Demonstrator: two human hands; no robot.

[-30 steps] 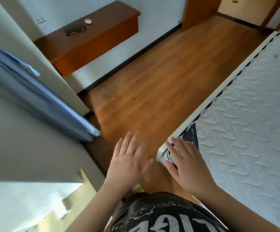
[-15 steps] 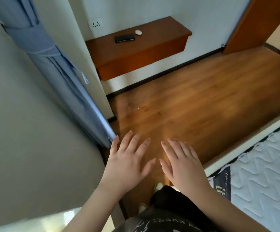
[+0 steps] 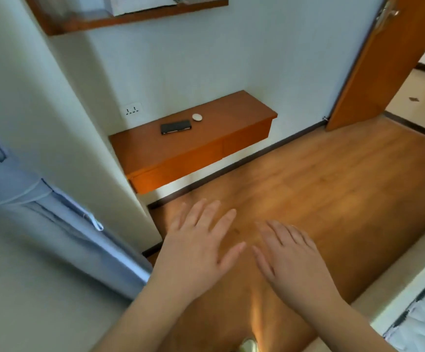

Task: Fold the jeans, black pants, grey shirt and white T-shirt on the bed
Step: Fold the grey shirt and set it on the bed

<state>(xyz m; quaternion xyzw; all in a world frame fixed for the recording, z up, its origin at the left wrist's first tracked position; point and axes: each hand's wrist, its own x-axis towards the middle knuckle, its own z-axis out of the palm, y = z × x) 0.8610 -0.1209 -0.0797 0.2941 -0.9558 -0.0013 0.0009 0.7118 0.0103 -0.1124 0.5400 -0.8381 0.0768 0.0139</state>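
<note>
My left hand point(image 3: 198, 247) and my right hand point(image 3: 290, 260) hover side by side over the wooden floor, palms down, fingers straight and spread, holding nothing. Only a corner of the bed point(image 3: 419, 318), a white quilted mattress with a dark-trimmed edge, shows at the lower right. No jeans, pants or shirts are in view.
A low wooden wall shelf point(image 3: 196, 148) carries a black wallet-like object point(image 3: 176, 127) and a small white round thing point(image 3: 197, 117). A blue curtain point(image 3: 54, 224) hangs at the left by a white wall. An open wooden door point(image 3: 384, 62) stands at the right. Wooden floor point(image 3: 320, 199) stretches ahead.
The view has swung up and left, away from the bed toward the wall shelf. My right hand has left the mattress corner; both hands now hover open over the floor.
</note>
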